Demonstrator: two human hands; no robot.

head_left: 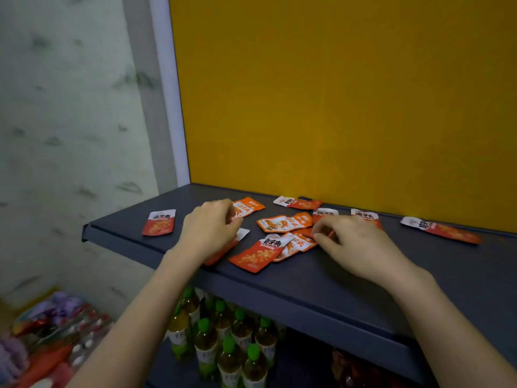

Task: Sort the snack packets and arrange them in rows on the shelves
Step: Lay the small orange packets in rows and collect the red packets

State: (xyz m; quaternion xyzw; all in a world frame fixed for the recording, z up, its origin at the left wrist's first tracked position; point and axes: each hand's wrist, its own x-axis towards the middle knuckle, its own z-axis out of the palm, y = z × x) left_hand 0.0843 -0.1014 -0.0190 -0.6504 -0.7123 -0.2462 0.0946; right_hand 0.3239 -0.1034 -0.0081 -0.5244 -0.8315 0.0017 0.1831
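Several small snack packets lie scattered on a dark grey shelf (321,278). Some are red with a white top, like the packet at the left (159,223) and the packet near the front (258,253). Others are orange and white, like the middle packet (284,223). My left hand (211,228) curls its fingers on an orange packet (247,207) and covers a red packet (223,250). My right hand (352,245) pinches the edge of an orange packet (300,243) in the middle pile. More red packets (298,203) (442,229) lie along the yellow back wall.
The yellow back panel (349,107) closes the shelf behind. A lower shelf holds several green-capped drink bottles (229,348). Mixed packaged goods (50,337) sit low at the left beside a pale wall (70,121).
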